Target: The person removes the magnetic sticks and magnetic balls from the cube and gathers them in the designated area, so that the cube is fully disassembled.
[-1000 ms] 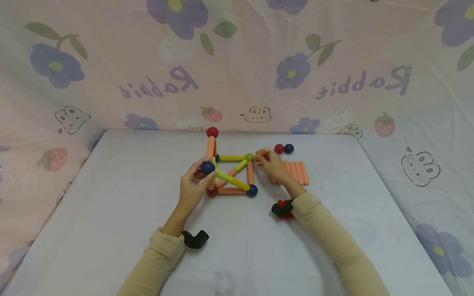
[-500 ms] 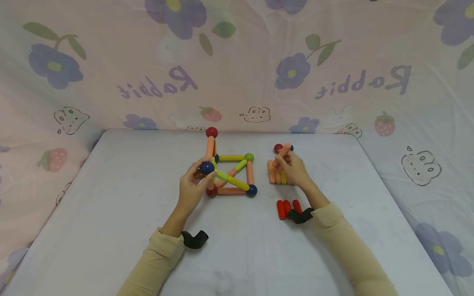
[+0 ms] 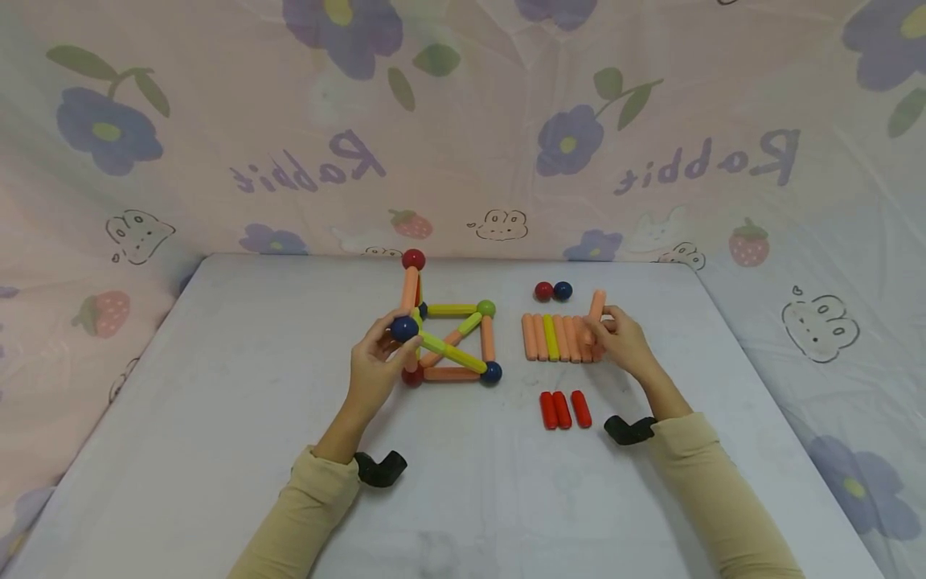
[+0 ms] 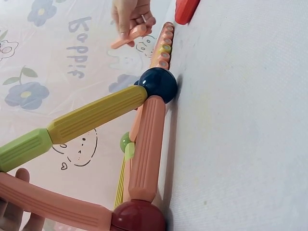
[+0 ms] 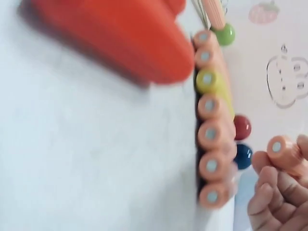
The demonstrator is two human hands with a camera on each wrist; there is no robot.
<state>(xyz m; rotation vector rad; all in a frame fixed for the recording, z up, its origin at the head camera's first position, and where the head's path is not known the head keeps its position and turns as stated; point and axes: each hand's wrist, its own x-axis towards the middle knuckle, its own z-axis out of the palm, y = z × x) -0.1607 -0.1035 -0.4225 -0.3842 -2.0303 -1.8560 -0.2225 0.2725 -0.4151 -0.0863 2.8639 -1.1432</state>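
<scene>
My left hand grips the left side of a frame of magnetic rods and balls, fingers and thumb near its raised blue ball. In the left wrist view, the frame's curved orange rod passes in front of the left fingertips. A red ball tops the frame at the back, and a green ball marks its far right corner. My right hand pinches an orange magnetic rod, tilted up above the right end of a row of rods. The hand partly covers that end.
The row is mostly orange with one yellow rod. Behind it lie a loose red ball and a loose blue ball, side by side. Three red rods lie in front. A printed cloth hangs behind the white table.
My right hand has moved right, from beside the frame's green ball to the row's right end, carrying the orange rod. The left hand keeps its hold on the frame.
</scene>
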